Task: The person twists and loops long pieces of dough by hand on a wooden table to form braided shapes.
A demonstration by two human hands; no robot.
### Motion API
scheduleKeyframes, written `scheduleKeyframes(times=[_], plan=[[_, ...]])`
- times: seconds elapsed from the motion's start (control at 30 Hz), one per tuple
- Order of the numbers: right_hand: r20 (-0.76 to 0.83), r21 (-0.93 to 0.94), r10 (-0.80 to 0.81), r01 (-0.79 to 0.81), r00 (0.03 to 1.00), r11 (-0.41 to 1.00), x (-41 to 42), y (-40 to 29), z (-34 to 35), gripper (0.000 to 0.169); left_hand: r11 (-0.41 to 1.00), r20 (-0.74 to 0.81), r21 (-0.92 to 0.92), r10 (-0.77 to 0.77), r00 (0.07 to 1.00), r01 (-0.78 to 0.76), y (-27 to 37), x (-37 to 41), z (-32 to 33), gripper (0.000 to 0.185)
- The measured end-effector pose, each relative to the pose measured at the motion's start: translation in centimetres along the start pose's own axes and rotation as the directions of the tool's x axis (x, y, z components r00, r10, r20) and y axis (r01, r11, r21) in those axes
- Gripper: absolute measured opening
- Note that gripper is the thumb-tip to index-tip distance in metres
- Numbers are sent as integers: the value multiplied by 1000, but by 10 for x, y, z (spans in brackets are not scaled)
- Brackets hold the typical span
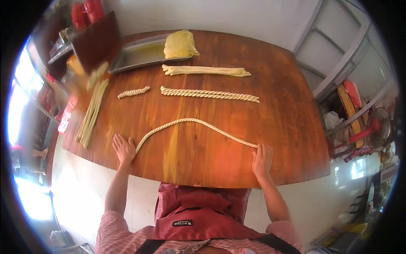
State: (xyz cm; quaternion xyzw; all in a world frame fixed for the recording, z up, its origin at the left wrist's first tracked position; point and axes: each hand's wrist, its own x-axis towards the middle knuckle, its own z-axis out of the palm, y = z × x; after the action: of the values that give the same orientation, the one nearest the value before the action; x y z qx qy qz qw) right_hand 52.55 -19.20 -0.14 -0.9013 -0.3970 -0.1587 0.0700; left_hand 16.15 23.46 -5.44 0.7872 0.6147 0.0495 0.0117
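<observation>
A twisted dough rope point(190, 120) curves in an arch across the wooden table point(196, 152). My left hand point(124, 148) lies palm down at the rope's left end, fingers stretched out and thumb apart. Over the right end rests my right hand point(263, 158), its fingers close together; that end is hidden beneath it, so a grip cannot be made out. Beyond the arch lie two twisted dough ropes point(211, 94) side by side and a short twisted dough piece point(134, 92). Farther back is a bundle of smooth dough strips point(206, 70).
More dough strips point(92, 114) lie along the table's left side. At the back left, a metal tray point(136, 55) carries a yellowish mass under plastic film point(180, 44). A metal frame point(342, 60) stands at the right, near a fan point(377, 128). Another person's foot point(41, 153) shows far left.
</observation>
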Motion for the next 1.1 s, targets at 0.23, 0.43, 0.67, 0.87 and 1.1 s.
scheduleKeyframes(times=[0.23, 0.43, 0.67, 0.87, 1.1], plan=[[113, 940, 568, -273, 815, 204, 53, 83, 71, 45, 989, -167, 23, 145, 975, -143, 31, -83, -8, 70], [-215, 724, -82, 214, 973, 656, 111, -20, 90, 35, 869, -68, -115, 476, 877, -481, 25, -166, -30, 45], [470, 633, -377, -7, 798, 774, 121, -44, 19, 31, 680, 321, -519, 717, 619, -518, 1, -44, -114, 22], [734, 534, -237, -324, 637, 781, 69, 119, -28, 12, 953, 422, 103, 216, 881, -284, -156, 63, -84, 20], [553, 540, -9, -351, 833, 765, 36, 72, -4, 63, 849, -529, -224, 306, 791, -478, 2, 18, 23, 36]])
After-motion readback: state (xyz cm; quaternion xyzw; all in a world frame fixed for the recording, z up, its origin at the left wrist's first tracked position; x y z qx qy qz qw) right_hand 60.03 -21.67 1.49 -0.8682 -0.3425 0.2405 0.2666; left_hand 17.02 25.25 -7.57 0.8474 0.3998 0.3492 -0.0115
